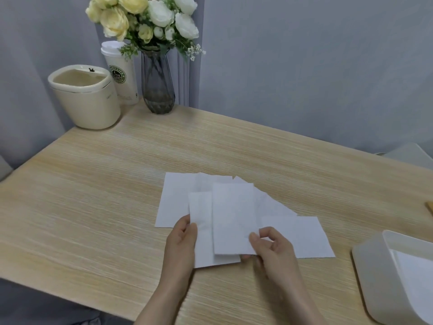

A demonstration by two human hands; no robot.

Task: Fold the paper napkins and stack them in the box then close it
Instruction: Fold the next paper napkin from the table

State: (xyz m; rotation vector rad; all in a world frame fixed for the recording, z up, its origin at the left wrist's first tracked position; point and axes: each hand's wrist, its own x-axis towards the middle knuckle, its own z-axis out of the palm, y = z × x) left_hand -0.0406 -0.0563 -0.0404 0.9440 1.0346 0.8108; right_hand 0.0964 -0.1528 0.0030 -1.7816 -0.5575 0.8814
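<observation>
Several white paper napkins [178, 195] lie fanned out on the wooden table [93, 184]. I hold one napkin [232, 219] lifted above them, partly folded lengthwise. My left hand [182, 240] pinches its left edge near the bottom. My right hand [269, 245] pinches the folded flap at its lower right corner between thumb and fingers. The open white box [379, 277] sits at the right edge of the table, with something white inside.
At the back left stand a cream tabletop bin [86, 99], a paper coffee cup [121, 73] and a grey glass vase [158, 83] of flowers. A tan object [430, 207] peeks in at the right edge.
</observation>
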